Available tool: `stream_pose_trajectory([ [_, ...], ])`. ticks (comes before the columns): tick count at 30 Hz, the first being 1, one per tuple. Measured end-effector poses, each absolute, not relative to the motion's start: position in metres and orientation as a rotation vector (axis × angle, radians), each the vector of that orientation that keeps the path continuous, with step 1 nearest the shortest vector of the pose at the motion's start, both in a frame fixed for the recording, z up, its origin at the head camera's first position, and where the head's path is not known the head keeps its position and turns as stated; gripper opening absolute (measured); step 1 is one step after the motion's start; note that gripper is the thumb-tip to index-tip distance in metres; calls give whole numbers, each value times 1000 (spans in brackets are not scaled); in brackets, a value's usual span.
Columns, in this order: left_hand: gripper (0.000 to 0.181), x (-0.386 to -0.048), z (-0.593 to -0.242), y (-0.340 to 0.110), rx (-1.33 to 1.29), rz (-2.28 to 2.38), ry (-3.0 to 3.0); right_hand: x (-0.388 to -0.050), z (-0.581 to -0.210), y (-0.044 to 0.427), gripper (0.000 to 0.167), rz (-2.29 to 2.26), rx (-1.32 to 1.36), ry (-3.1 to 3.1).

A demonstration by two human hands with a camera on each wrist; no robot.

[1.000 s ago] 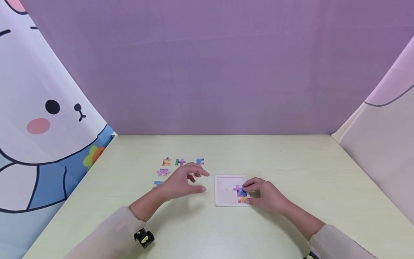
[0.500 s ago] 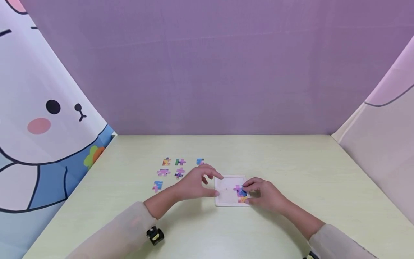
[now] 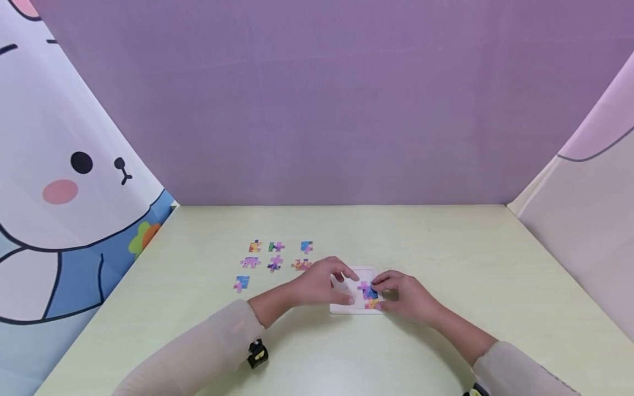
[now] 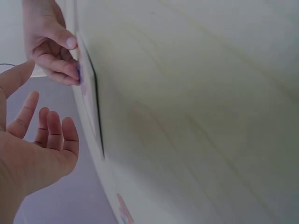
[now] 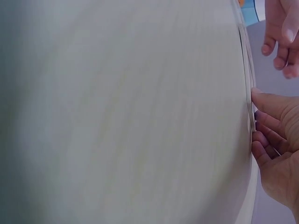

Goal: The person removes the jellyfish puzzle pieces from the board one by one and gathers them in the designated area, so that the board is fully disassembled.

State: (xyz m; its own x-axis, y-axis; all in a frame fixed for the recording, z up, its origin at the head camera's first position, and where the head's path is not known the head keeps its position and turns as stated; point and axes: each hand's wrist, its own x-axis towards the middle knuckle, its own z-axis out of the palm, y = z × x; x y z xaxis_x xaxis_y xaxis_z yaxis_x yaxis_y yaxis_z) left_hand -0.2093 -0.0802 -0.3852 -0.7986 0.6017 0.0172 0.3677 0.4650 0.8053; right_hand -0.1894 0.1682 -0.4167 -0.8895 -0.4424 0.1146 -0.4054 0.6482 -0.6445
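A white square puzzle tray (image 3: 356, 311) lies on the table. In its right part sit joined jigsaw pieces (image 3: 370, 295) in pink, blue and yellow. My right hand (image 3: 411, 300) holds a blue jigsaw piece at their right side, with curled fingers and the thumb near the tray's lower right; its grip is partly hidden. My left hand (image 3: 322, 283) is over the tray's left part with fingers spread and nothing between them. In the left wrist view the left hand (image 4: 35, 149) appears apart from the tray (image 4: 95, 107). The right wrist view shows the right fingertips (image 5: 258, 95) at the tray's edge.
Several loose jigsaw pieces lie left of the tray, among them a purple one (image 3: 250, 263), a blue and pink one (image 3: 241, 283) and an orange one (image 3: 301, 264). A purple backdrop (image 3: 317, 110) stands behind the pale table (image 3: 446, 242).
My left hand has moved right, from beside the loose pieces to over the tray, uncovering the orange piece. My right hand has stayed in place at the tray's right side.
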Motion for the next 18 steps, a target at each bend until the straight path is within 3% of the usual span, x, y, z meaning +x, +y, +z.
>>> stream_pose_trajectory([
  [18, 32, -242, -398, -57, 810, 934, 2477, -185, -415, 167, 29, -1092, -724, 2828],
])
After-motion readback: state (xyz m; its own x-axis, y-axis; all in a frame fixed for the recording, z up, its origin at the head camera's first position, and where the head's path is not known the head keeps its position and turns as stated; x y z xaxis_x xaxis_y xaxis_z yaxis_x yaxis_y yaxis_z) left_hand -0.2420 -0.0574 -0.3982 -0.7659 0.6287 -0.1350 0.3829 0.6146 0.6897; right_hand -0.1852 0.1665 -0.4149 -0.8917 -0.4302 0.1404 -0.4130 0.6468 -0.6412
